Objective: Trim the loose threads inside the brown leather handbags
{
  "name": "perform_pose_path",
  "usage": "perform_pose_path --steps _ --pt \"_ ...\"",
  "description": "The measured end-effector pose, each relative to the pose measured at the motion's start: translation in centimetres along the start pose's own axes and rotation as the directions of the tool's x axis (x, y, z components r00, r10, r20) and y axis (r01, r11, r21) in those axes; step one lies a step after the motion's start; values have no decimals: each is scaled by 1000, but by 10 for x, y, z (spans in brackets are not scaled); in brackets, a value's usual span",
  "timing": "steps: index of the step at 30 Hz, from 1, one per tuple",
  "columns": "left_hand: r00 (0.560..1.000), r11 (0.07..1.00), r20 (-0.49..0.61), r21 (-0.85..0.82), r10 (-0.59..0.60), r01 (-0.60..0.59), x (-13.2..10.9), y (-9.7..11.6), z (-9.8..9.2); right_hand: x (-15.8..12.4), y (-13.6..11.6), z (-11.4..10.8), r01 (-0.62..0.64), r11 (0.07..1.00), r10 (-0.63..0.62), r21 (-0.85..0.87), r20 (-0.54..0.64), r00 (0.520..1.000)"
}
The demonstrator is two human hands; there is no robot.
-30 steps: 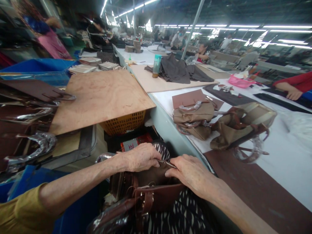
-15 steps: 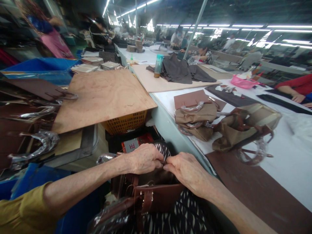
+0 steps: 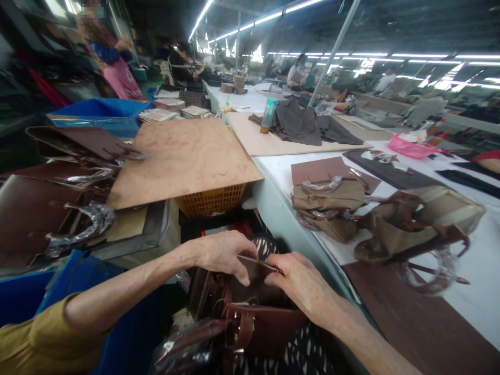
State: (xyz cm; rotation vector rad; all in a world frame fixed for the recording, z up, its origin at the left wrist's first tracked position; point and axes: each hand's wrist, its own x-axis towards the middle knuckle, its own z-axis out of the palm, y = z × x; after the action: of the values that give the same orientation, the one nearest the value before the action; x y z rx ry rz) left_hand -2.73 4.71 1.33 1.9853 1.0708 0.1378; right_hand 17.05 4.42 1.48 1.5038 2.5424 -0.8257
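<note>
- A person's left hand (image 3: 223, 253) and right hand (image 3: 300, 284) meet over a brown handbag (image 3: 258, 317) held low in the lap, below the edge of a white worktable (image 3: 480, 271).
- The left hand is curled. Its thumb and fingers are closed on the near end of the handbag's thin top edge (image 3: 260, 264).
- The right hand is also bent shut and pinches the same edge from the other end, so the two hands are just apart along it.
- The handbag stands roughly upright with its mouth upward. Its long axis runs left to right across the lap, and the pinched edge slopes slightly down toward the right.
- A buckled strap (image 3: 239, 325) on the handbag's front faces the wearer. A plastic-wrapped handle (image 3: 187, 348) trails off to the lower left.
- Beyond the hands, a plywood board (image 3: 183, 156) lies tilted over a yellow basket (image 3: 211, 200).
- To the left is a stack of dark brown bags (image 3: 35, 208) with wrapped handles, and a blue bin (image 3: 97, 112) sits behind it.
- On the worktable to the right lie tan bags (image 3: 328, 195). One larger one (image 3: 414, 224) is slumped on its side.
- Farther back are a teal bottle (image 3: 268, 115), a heap of dark cloth (image 3: 304, 124) and a pink tray (image 3: 410, 148).
- Other workers sit at distant tables under strip lights.
</note>
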Motion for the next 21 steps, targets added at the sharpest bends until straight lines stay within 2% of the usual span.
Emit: perform_pose_path --steps 3,5,8,11,16,21 --pt "991 997 -120 -45 -63 58 -18 -14 -6 -2 -1 -2 -16 1000 16 21 -3 1000" --pt "972 995 -217 -56 -90 79 -26 -21 -2 -3 -3 -2 -29 999 29 19 0 1000" --pt "949 994 -298 -56 -102 89 -30 -28 8 -2 -4 -2 -35 999 35 -5 -1 999" --pt "930 997 -362 31 -60 76 -28 -30 18 1 -3 0 -37 999 36 -22 -13 999" --pt "896 961 -433 274 101 24 -24 -26 32 5 1 4 -27 999 27 32 -9 1000" --pt "837 950 -543 289 64 115 -24 -22 45 4 4 4 -36 992 36 119 2 999"
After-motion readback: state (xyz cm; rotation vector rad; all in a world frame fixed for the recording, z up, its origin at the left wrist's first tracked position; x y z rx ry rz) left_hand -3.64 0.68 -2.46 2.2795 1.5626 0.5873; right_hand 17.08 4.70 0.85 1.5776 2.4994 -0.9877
